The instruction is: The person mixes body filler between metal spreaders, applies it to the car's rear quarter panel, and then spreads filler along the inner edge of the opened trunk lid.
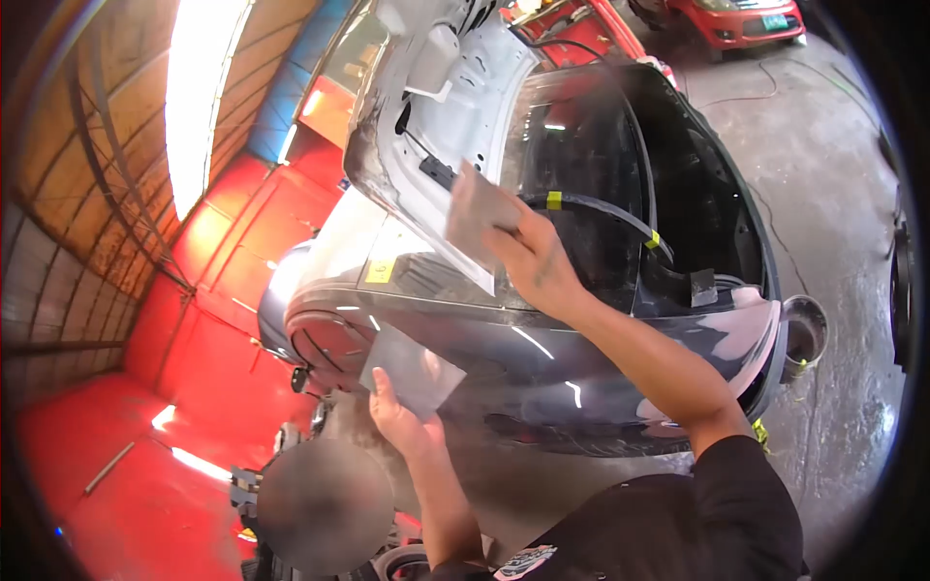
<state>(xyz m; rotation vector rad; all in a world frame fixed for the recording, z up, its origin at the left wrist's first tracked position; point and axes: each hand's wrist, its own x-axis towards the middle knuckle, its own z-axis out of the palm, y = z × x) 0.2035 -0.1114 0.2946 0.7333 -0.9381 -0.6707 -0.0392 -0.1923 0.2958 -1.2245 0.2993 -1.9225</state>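
Observation:
My left hand (399,416) grips the lower edge of a thin, flat, grey rectangular sheet (412,370), its thumb lying along the near side. Light glints off the sheet's right part. Higher up, my right hand (535,263) pinches a flat, brownish-grey square piece (477,215), slightly blurred; its material is unclear. Both hands are raised in front of a dark grey car body (465,339). Behind the square piece stands a raised white panel (460,82), partly covered by it. Patches of pale pinkish filler (746,324) mark the body's right corner.
Yellow tape (380,270) sticks to the body, and a dark window (572,145) lies beyond. A bucket (804,334) stands on the concrete floor (823,194) at right. A red car (736,21) is parked behind. Red wall panels (223,290) line the left.

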